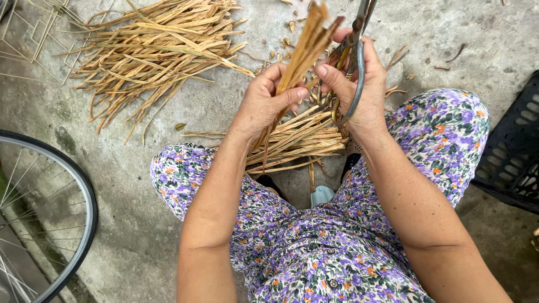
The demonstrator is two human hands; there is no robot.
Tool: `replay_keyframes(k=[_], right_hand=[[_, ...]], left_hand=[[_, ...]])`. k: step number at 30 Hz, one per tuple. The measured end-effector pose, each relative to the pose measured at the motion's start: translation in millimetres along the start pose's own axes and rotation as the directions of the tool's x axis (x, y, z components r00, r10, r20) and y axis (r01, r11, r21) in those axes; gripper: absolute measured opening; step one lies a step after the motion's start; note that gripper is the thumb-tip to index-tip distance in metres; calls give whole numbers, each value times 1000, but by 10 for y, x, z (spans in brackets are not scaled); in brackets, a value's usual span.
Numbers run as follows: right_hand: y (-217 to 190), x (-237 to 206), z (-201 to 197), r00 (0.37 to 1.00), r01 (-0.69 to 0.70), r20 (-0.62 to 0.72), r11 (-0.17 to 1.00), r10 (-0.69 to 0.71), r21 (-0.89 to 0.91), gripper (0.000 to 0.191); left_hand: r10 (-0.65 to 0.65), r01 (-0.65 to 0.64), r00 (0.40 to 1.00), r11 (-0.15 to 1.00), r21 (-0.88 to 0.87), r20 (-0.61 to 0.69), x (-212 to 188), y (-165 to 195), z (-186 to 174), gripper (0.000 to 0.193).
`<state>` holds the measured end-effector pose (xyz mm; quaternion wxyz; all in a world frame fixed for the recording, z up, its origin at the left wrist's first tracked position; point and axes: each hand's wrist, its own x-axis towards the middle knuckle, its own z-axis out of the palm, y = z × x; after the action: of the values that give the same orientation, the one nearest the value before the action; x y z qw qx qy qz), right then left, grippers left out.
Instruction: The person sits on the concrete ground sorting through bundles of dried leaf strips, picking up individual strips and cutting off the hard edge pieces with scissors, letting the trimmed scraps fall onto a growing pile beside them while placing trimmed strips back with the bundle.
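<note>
My left hand (266, 101) grips a bunch of dry tan leaf strips (307, 45), held upright over my knees. My right hand (359, 90) holds large metal scissors (355, 67), blades pointing up past the top edge, and its thumb presses on the bunch too. Below my hands a small pile of the same strips (297, 140) lies on the concrete between my feet. My lap is covered by purple floral cloth (314, 247).
A big loose heap of dry strips (151, 50) lies at the upper left. A bicycle wheel (50, 213) stands at the left edge, a black plastic crate (514, 151) at the right. Small cut scraps (289, 25) dot the concrete floor (135, 224).
</note>
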<state>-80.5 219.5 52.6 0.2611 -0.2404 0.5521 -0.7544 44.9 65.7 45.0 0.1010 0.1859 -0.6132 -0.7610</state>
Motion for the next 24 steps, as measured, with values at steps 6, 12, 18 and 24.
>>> replay_keyframes(k=[6, 12, 18, 24], right_hand=[[-25, 16, -50, 997, 78, -27, 996, -77, 34, 43], [-81, -26, -99, 992, -57, 93, 956, 87, -289, 40], [-29, -91, -72, 934, -174, 214, 889, 285, -424, 53], [-28, -118, -54, 922, -273, 149, 873, 357, -404, 42]], left_hand=[[-82, 81, 997, 996, -44, -1, -32, 43, -20, 27], [105, -120, 973, 991, -64, -208, 54, 89, -286, 26], [129, -136, 960, 991, -11, -249, 22, 138, -460, 26], [107, -104, 962, 994, 24, -252, 6, 180, -465, 26]])
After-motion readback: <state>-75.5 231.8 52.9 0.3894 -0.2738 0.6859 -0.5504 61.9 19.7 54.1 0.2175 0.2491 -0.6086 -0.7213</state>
